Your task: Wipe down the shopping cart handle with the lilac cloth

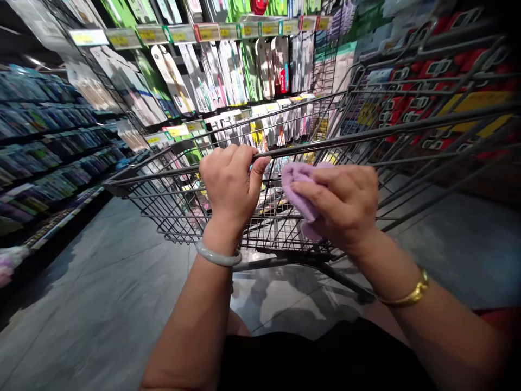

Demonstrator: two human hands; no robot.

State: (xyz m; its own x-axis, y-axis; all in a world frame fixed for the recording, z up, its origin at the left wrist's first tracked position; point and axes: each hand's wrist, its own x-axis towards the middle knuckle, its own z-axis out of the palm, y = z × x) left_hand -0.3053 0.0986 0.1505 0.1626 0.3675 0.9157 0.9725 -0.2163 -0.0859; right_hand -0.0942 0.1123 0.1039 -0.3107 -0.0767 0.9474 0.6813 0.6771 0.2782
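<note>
A dark wire shopping cart [280, 225] stands across in front of me, side on. My left hand [230, 176] is closed around its near top rail, the thumb pointing right along the bar. In my right hand [345, 201] is a bunched purple cloth [301, 190], pinched between thumb and fingers just below and right of the left hand. The cloth is close to the cart's wire side; whether it touches the wires I cannot tell. Part of the cloth is hidden behind my fingers.
Behind the cart rises a shelf rack with hanging packs of toothbrushes [220, 73] and a price-tag strip [207, 32]. Another stocked shelf [49, 146] runs along the left. Red packaged goods [431, 81] hang at the right. Grey floor [106, 304] shows below.
</note>
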